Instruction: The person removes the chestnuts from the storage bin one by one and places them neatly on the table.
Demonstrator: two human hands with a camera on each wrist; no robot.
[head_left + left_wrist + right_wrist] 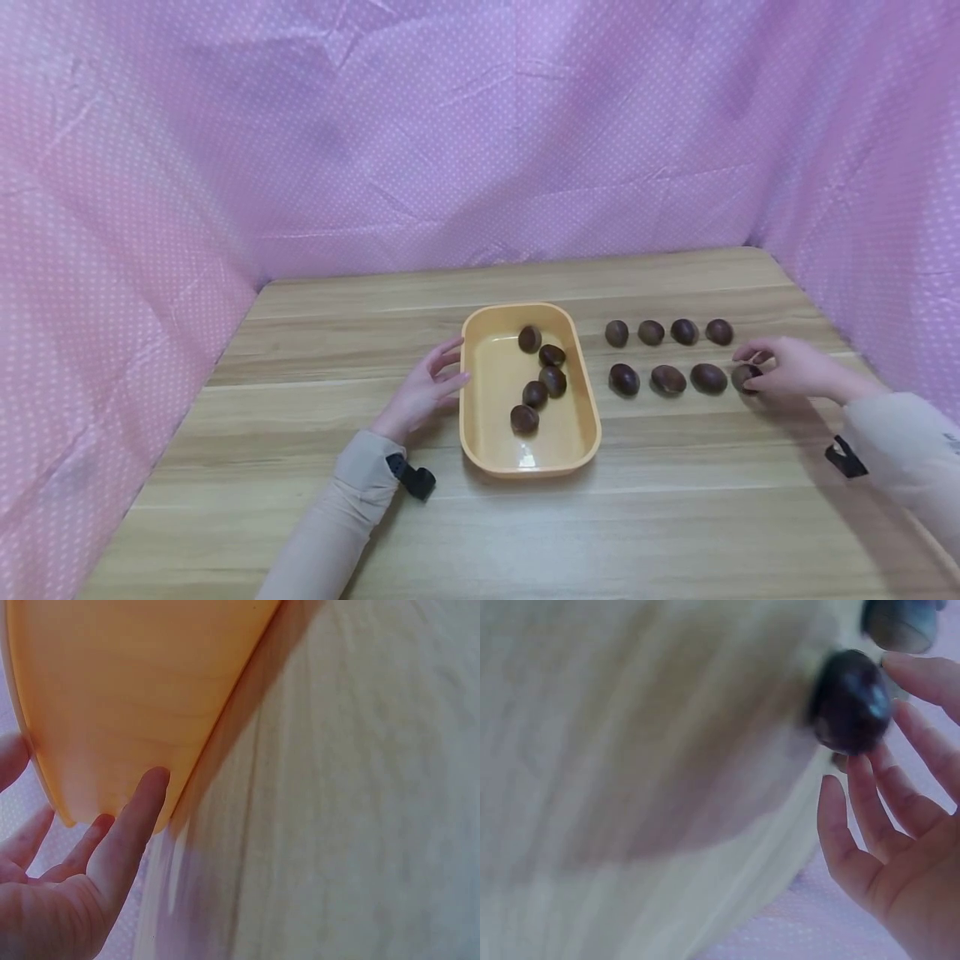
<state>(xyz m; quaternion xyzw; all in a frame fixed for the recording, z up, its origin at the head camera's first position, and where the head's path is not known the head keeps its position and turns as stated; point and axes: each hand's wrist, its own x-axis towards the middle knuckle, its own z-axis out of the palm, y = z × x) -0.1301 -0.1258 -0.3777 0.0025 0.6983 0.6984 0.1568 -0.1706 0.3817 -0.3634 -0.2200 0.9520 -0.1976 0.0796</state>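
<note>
- We see a pale wood-grain worktop [637, 533] nearest us.
- The left grip [420, 396], loosely spread, touches a yellow tray [487, 400] holding five chestnuts [552, 382].
- The right grip [802, 367] curves around the nearer row's end chestnut [744, 374]; we cannot tell whether it pinches.
- Another row of four [651, 332] lies beyond.
- Pink dotted cloth [450, 150] hangs behind.
</note>
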